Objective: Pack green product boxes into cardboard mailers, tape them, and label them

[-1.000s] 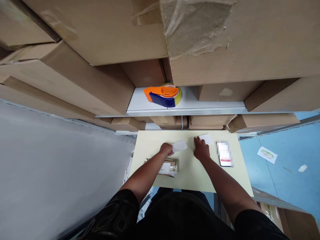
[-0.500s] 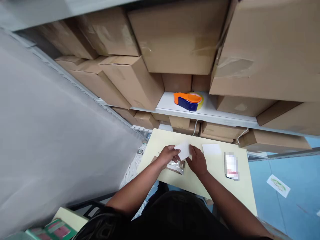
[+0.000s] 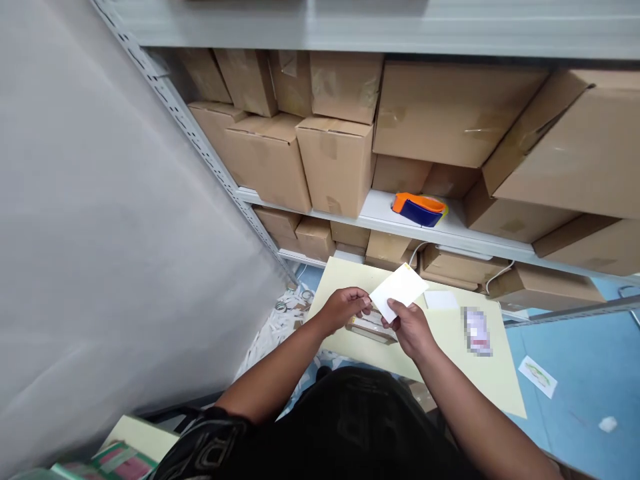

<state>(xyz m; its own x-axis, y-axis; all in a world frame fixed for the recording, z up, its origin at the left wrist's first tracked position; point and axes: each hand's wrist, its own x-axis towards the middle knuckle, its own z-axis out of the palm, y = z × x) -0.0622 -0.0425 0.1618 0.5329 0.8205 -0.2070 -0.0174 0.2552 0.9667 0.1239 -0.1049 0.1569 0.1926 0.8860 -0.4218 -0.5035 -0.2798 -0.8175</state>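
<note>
A white sheet, like a label or card point(image 3: 400, 292), with a small yellow mark at its top corner, is pinched by my right hand point(image 3: 411, 327), thumb on top. My left hand point(image 3: 345, 310) is closed at the sheet's left corner, its fingertips pressed together; what they hold, if anything, is too small to make out. Under both hands a small cardboard box point(image 3: 370, 328) lies on the pale yellow table point(image 3: 345, 350), partly hidden by them. Right of the sheet lies a stack of white paper point(image 3: 441, 300).
A blurred-out phone-like object point(image 3: 477, 331) lies on the table's right. Behind, a shelf point(image 3: 380, 208) bears cardboard boxes point(image 3: 335, 163) and an orange and blue tape dispenser point(image 3: 420, 209). Paper scraps point(image 3: 265, 333) litter the floor at left; a printed card point(image 3: 537, 377) lies at right.
The sheet, held between both hands before, is now tilted and gripped by my right hand, with my left fingers at its left corner. The view has shifted, so the shelf shows further right.
</note>
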